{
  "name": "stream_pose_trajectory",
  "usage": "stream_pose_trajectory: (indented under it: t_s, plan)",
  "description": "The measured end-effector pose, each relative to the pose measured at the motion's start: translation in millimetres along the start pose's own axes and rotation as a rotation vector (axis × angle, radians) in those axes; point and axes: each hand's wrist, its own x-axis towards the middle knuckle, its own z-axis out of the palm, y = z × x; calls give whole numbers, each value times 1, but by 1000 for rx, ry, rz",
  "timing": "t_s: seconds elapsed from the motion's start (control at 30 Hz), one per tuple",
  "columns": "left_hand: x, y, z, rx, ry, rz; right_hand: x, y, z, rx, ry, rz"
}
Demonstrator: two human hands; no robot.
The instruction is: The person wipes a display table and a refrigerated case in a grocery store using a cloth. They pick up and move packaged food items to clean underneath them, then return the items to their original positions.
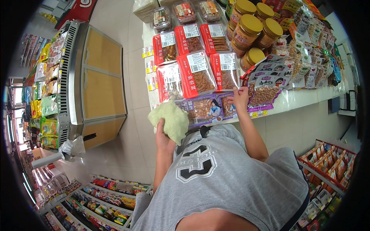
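A pale green cloth [170, 119] is bunched up in my left hand [166, 138], just over the near left corner of a display counter. My right hand [240, 99] touches the near edge of a clear-lidded food pack with a red band [225, 72]; its fingers lie above a purple peanut pack [228, 105]. Whether they grip either pack, I cannot tell. Another purple peanut pack [202, 109] lies between my hands. Beyond it are several red-banded trays, one [196, 73] overlapping its neighbours. Purple-edged bags of peanuts [264, 89] lean right beside my right hand.
Yellow-lidded jars [248, 29] are stacked behind the bags. Small clear tubs [183, 13] stand at the far end, and bagged nuts [306, 60] fill the right side. Price tags line the counter edges. A chiller case [101, 72] stands left across the aisle; stocked shelves [107, 199] are at lower left.
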Motion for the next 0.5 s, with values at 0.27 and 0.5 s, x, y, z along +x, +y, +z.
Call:
stream_pose_trajectory:
  t_s: [0.27, 0.5]
  plan:
    - [2, -3, -1, -9, -67, -17, -23, -73, -11, 76, -23, -338]
    - [5, -1, -3, 5, -93, 15, -46, -91, -1, 410, -348, -203]
